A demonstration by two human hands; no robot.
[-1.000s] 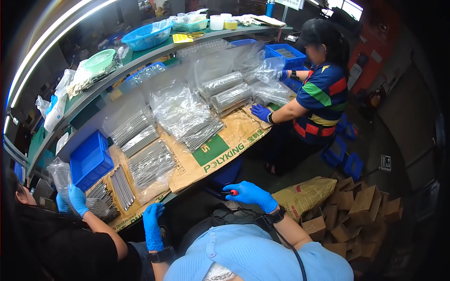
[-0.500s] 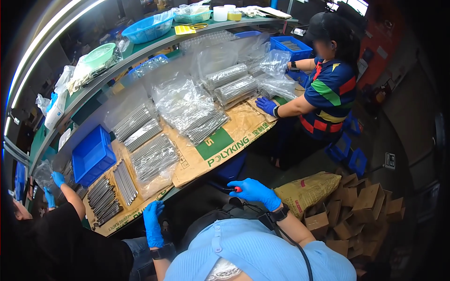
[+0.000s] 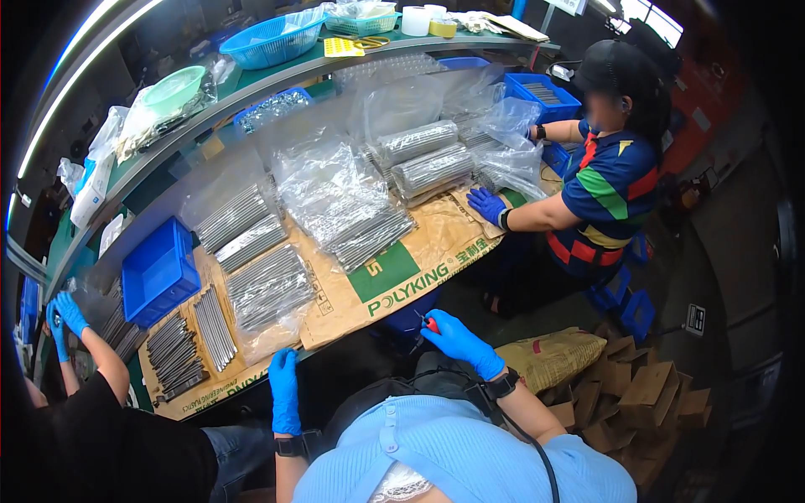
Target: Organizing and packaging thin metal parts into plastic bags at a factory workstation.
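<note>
Since half a second ago both blue-gloved hands have stayed near the table's front edge, the view merely drifting. Closest, the right hand [image 3: 461, 341] pinches a small red-handled tool [image 3: 431, 324] in curled fingers below the edge, over a dark lap. Leftward, the left hand [image 3: 285, 390] lies flat with fingers straight and together, empty, touching the brown paper sheet [image 3: 369, 289] at the rim. Just beyond lie loose grey metal rods [image 3: 214, 317] and clear bags of rods [image 3: 268, 289], then a blue plastic bin [image 3: 158, 272]. A co-worker's gloved hand [image 3: 486, 205] works farther right. Rods near the rim could roll off if the paper is tugged
</note>
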